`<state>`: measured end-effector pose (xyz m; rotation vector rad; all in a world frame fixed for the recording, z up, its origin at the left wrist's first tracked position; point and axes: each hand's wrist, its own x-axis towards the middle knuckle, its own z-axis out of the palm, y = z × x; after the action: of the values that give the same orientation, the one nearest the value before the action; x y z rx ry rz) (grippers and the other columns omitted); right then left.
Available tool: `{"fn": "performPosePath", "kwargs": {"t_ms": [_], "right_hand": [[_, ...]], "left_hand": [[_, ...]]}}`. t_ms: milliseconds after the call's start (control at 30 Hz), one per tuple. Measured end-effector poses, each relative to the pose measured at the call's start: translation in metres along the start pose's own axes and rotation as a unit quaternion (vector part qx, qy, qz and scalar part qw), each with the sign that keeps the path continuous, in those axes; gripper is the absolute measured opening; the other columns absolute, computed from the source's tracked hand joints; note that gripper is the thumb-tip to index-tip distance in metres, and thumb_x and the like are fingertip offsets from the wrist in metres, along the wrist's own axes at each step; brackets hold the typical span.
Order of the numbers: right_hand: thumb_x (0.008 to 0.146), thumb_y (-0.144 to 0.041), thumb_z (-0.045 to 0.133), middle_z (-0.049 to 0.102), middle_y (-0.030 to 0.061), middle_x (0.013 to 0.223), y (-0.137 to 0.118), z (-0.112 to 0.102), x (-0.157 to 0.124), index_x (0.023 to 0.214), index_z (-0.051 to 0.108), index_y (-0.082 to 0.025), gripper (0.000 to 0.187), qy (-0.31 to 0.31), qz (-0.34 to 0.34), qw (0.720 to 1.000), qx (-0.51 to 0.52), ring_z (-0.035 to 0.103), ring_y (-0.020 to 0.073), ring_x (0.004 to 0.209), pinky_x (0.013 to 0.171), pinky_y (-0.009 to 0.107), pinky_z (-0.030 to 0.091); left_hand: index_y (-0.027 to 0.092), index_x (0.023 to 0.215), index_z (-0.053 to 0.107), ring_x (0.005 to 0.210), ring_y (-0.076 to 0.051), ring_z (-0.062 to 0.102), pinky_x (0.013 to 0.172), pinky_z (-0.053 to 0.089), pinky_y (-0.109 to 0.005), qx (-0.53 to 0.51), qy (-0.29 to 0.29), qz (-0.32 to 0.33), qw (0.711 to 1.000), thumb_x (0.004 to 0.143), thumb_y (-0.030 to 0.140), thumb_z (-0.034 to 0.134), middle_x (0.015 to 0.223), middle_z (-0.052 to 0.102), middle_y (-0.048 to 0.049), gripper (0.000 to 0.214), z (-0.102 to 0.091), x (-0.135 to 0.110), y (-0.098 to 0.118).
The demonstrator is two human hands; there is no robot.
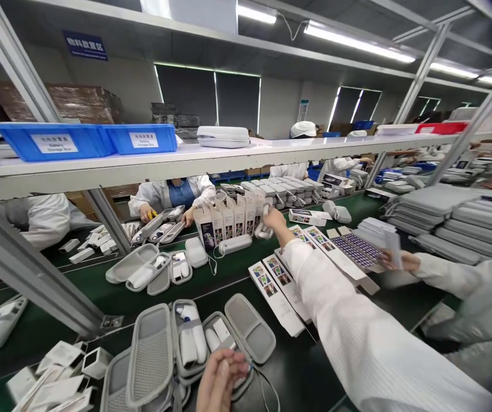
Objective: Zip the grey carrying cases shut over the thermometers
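Observation:
My right hand [276, 222] reaches far across the belt, its fingers closed around a small grey zip case [264, 228] beside a row of upright printed boxes [229, 220]. My left hand [222, 377] is low in the foreground, fingers loosely bent and apparently holding nothing. It hovers at the front edge of an open grey case [250, 329] with white items inside; its fingertips are slightly blurred. Left of it lies another open case [150, 355], mesh lid raised, with a white handheld device [191, 332] in it. Flat printed boxes [276, 292] lie under my right forearm.
Small white boxes [57, 377] are heaped at lower left. A metal post [35, 257] and shelf [229, 157] with blue bins [52, 142] frame the belt. A co-worker's hand [400, 260] works at right; another person [173, 197] sits opposite. Grey cases [464, 223] are stacked right.

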<state>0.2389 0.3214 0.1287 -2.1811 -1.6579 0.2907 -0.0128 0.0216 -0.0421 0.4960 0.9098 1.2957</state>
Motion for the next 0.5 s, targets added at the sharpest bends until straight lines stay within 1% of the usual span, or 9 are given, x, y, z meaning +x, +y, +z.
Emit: {"fn": "performPosePath", "kwargs": {"t_ms": [67, 133, 167, 200, 233, 267, 300, 400, 500], "right_hand": [[0.102, -0.025, 0.043, 0.067, 0.0125, 0.115, -0.005, -0.011, -0.034, 0.121, 0.060, -0.013, 0.029, 0.035, -0.039, 0.998, 0.042, 0.063, 0.0248, 0.105, 0.088, 0.034, 0.048], [0.101, -0.029, 0.043, 0.069, 0.0078, 0.108, -0.014, -0.016, -0.081, 0.113, 0.062, -0.016, 0.025, 0.055, -0.116, 0.987, 0.095, 0.062, 0.0222, 0.100, 0.086, 0.030, 0.046], [0.100, -0.031, 0.045, 0.069, 0.0050, 0.104, -0.018, -0.017, -0.109, 0.108, 0.062, -0.018, 0.023, 0.056, -0.169, 0.976, 0.127, 0.062, 0.0205, 0.096, 0.085, 0.028, 0.045], [0.098, -0.031, 0.049, 0.068, 0.0048, 0.099, -0.022, -0.017, -0.138, 0.102, 0.061, -0.017, 0.019, 0.051, -0.259, 0.945, 0.194, 0.061, 0.0206, 0.093, 0.084, 0.029, 0.044], [0.097, -0.031, 0.050, 0.067, 0.0046, 0.096, -0.026, -0.017, -0.167, 0.097, 0.061, -0.017, 0.017, 0.023, -0.340, 0.908, 0.245, 0.059, 0.0208, 0.091, 0.084, 0.030, 0.043], [0.096, -0.032, 0.053, 0.066, 0.0038, 0.091, -0.030, -0.016, -0.194, 0.091, 0.060, -0.018, 0.016, -0.014, -0.392, 0.880, 0.267, 0.058, 0.0203, 0.088, 0.083, 0.030, 0.042], [0.095, -0.031, 0.055, 0.064, 0.0029, 0.087, -0.033, -0.015, -0.220, 0.088, 0.059, -0.019, 0.015, -0.044, -0.424, 0.861, 0.278, 0.056, 0.0197, 0.085, 0.085, 0.031, 0.040], [0.093, -0.028, 0.061, 0.063, 0.0006, 0.086, -0.043, -0.006, -0.281, 0.083, 0.056, -0.021, 0.013, -0.152, -0.491, 0.814, 0.271, 0.057, 0.0196, 0.091, 0.094, 0.035, 0.036], [0.092, -0.031, 0.065, 0.066, 0.0014, 0.091, -0.047, 0.010, -0.315, 0.081, 0.055, -0.022, 0.017, -0.225, -0.534, 0.767, 0.276, 0.056, 0.0242, 0.115, 0.108, 0.041, 0.028]], "left_hand": [[0.018, 0.090, 0.073, 0.082, -0.027, 0.073, 0.081, 0.056, -0.039, 0.009, -0.029, 0.015, 0.999, 0.073, 0.056, 0.080, 0.092, 0.077, -0.0138, 0.042, 0.009, 0.000, 0.008], [0.018, 0.097, 0.075, 0.093, -0.031, 0.072, 0.083, 0.056, -0.043, 0.013, -0.063, 0.023, 0.998, 0.078, 0.056, 0.076, 0.103, 0.076, -0.0167, 0.043, 0.014, 0.001, 0.022], [0.018, 0.104, 0.074, 0.101, -0.034, 0.070, 0.085, 0.056, -0.046, 0.008, -0.078, 0.025, 0.997, 0.081, 0.058, 0.072, 0.112, 0.074, -0.0184, 0.046, 0.014, 0.002, 0.031], [0.018, 0.111, 0.074, 0.109, -0.037, 0.067, 0.088, 0.055, -0.049, -0.002, -0.088, 0.029, 0.996, 0.083, 0.060, 0.068, 0.121, 0.071, -0.0194, 0.050, 0.013, 0.001, 0.041], [0.019, 0.116, 0.073, 0.117, -0.038, 0.064, 0.093, 0.054, -0.051, -0.014, -0.090, 0.032, 0.995, 0.085, 0.062, 0.065, 0.127, 0.069, -0.0193, 0.054, 0.011, 0.000, 0.051], [0.019, 0.119, 0.072, 0.123, -0.039, 0.060, 0.098, 0.051, -0.053, -0.026, -0.086, 0.030, 0.996, 0.086, 0.065, 0.061, 0.131, 0.067, -0.0188, 0.057, 0.008, -0.003, 0.060], [0.019, 0.118, 0.073, 0.127, -0.040, 0.057, 0.102, 0.049, -0.054, -0.037, -0.080, 0.026, 0.996, 0.086, 0.068, 0.057, 0.131, 0.067, -0.0183, 0.061, 0.004, -0.007, 0.067], [0.019, 0.108, 0.077, 0.133, -0.040, 0.052, 0.108, 0.044, -0.054, -0.061, -0.061, 0.023, 0.996, 0.082, 0.078, 0.052, 0.123, 0.071, -0.0169, 0.069, -0.006, -0.025, 0.075], [0.024, 0.107, 0.077, 0.135, -0.040, 0.050, 0.107, 0.046, -0.057, -0.090, -0.028, 0.064, 0.993, 0.073, 0.087, 0.052, 0.120, 0.072, -0.0136, 0.076, -0.016, -0.047, 0.063]]}}
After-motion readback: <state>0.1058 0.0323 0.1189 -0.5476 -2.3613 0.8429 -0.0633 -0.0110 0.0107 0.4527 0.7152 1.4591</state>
